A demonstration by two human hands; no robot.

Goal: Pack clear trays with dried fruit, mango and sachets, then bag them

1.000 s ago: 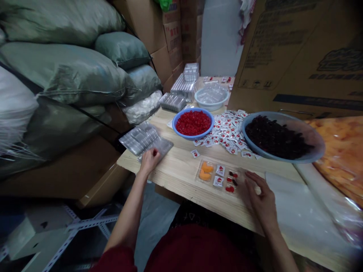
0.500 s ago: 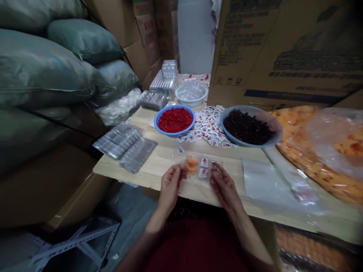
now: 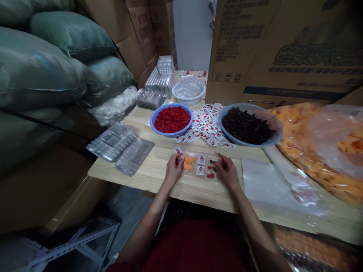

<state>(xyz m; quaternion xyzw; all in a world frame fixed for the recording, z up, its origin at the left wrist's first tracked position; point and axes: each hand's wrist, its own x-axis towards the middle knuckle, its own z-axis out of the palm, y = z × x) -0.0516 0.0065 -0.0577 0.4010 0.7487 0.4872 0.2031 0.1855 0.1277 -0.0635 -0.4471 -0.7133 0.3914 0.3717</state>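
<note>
At the lower centre of the frame, in the head view, a clear tray (image 3: pixel 195 165) is seen flat on the table (image 3: pixel 159 181), bordered at both ends by hands. By the left hand (image 3: pixel 173 169), which was at the plastic stack (image 3: pixel 133 156) at left a second ago, the tray's left edge is now pinched, fingers together. The right hand (image 3: pixel 227 173) is set over the right end; its fingers are slightly apart, and whether the rim is clamped cannot be told. Half a second ago the tray was blurred and its right compartment mostly covered; now orange pieces (image 3: pixel 188 158), two packets (image 3: pixel 200 170) and red pieces (image 3: pixel 210 175) are seen clearly. The tray is judged to be filled and steadied from both ends; whether it is covered cannot be told.
</note>
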